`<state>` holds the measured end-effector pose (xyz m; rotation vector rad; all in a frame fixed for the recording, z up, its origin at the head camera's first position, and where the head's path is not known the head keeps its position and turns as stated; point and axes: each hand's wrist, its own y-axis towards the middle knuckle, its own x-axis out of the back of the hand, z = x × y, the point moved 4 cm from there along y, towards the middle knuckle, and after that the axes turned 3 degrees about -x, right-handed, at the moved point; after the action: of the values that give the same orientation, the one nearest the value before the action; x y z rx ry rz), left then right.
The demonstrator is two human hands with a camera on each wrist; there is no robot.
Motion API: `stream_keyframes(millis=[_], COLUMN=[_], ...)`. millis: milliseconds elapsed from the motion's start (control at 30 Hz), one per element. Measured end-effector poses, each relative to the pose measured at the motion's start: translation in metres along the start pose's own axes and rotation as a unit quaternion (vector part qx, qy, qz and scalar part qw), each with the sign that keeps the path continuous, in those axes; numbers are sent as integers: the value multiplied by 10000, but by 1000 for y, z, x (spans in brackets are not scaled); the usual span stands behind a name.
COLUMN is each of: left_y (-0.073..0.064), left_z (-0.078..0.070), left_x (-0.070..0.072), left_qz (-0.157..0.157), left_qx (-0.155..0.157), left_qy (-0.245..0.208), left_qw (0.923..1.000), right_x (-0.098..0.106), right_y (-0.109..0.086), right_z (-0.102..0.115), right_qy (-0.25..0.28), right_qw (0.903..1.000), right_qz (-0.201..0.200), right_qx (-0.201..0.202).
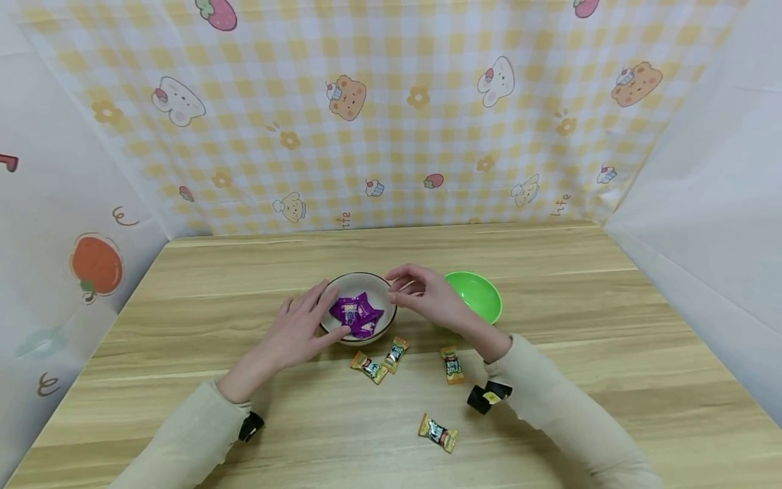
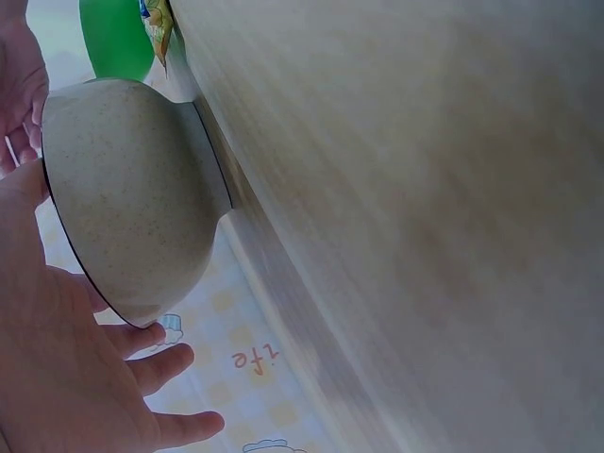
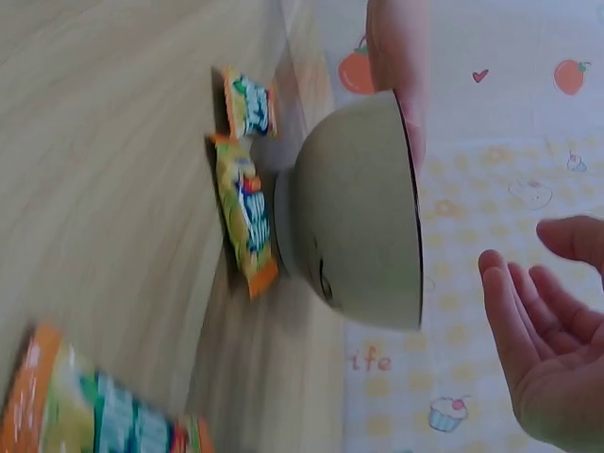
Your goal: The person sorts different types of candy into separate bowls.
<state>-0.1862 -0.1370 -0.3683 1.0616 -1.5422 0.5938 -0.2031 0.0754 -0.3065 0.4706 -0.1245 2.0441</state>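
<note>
Beige cloth is worn over the left forearm as a sleeve (image 1: 189,424), with a black wrist camera (image 1: 251,426) strapped at its cuff. Next, the left hand (image 1: 299,326) is seen spread at the left rim of a cream bowl (image 1: 362,283), which is edged in a dark line and set on the wood-grain surface (image 1: 201,299); its fingers are extended, the thumb laid over the near rim. Inside the bowl, several purple candy packets (image 1: 350,311) are heaped. Just in front of it, two yellow-orange wrapped candies (image 1: 369,367) are placed close together. By the right rim, the right hand (image 1: 427,297) is held with bent fingers parted from the thumb, nothing being gripped; a gap from the bowl is shown in the right wrist view. Nearer, one more yellow-orange candy (image 1: 438,432) is laid, and another (image 1: 452,365) farther back. A green bowl (image 1: 481,297) is partly hidden behind the right hand.
</note>
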Motion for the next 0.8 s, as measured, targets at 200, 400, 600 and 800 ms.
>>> stream_keyframes(millis=[200, 400, 600, 800], left_y=[0, 0, -1, -1], left_z=[0, 0, 0, 0], left_x=[0, 1, 1, 1], left_qz=[25, 59, 81, 84], left_qx=[13, 15, 37, 43], left_qy=[18, 52, 53, 47], left_qw=[10000, 10000, 9999, 9999], right_x=[14, 36, 61, 87], right_y=[-9, -23, -38, -43], right_z=[-14, -31, -45, -61], right_qy=[-776, -2093, -3195, -3632], right_qw=[9932, 9572, 9357, 9242], right_qz=[65, 9, -7, 126], right_qx=[861, 1998, 1498, 1172])
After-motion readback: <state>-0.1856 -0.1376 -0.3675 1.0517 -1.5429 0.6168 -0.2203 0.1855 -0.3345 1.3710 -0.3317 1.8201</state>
